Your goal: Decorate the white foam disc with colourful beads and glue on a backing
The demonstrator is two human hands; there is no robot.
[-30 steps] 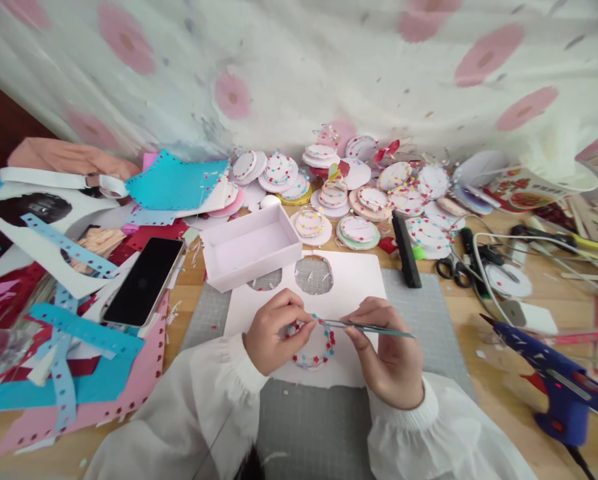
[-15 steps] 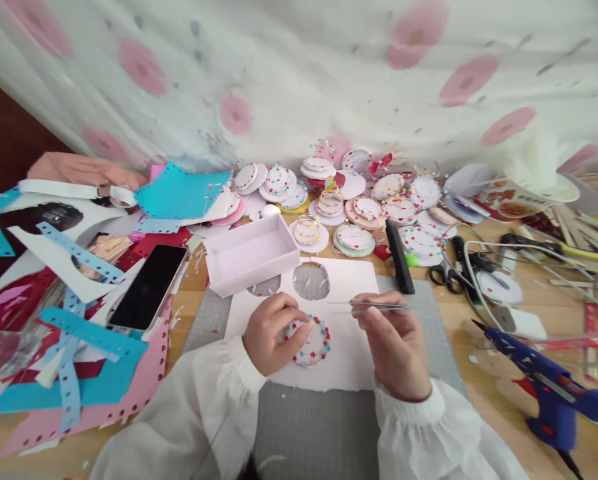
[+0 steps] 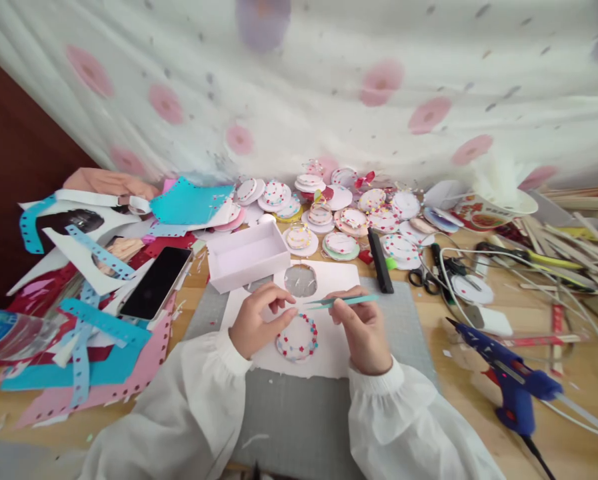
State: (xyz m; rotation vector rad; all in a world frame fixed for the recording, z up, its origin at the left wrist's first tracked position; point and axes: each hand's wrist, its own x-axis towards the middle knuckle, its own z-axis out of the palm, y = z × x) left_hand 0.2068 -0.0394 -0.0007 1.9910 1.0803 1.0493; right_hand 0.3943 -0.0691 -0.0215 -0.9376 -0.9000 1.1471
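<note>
Two hands work at the middle of a cluttered wooden table (image 3: pixel 479 373), backed by a white curtain (image 3: pixel 329 80) with pink spots. On the left lies a heap of blue, pink and white paper offcuts (image 3: pixel 93 320) with a dark phone (image 3: pixel 155 283) on top. A grey cutting mat (image 3: pixel 303 420) sits in front of the person, and on it a white sheet (image 3: pixel 339 340) with round holes cut out. Behind the sheet stands a shallow white box (image 3: pixel 249 253), and further back a pile of decorated paper discs (image 3: pixel 339 213). A blue glue gun (image 3: pixel 509 383) rests at the right, with scissors (image 3: pixel 425 277) beyond it. The left hand (image 3: pixel 256 323) presses its fingertips on the edge of a small disc (image 3: pixel 297 338) ringed with red and blue dots, which lies flat on the sheet between both hands. The right hand (image 3: pixel 361 327) pinches green tweezers (image 3: pixel 341 301) between thumb and fingers, tips pointing left just above the disc; whether the tips carry anything cannot be told
</note>
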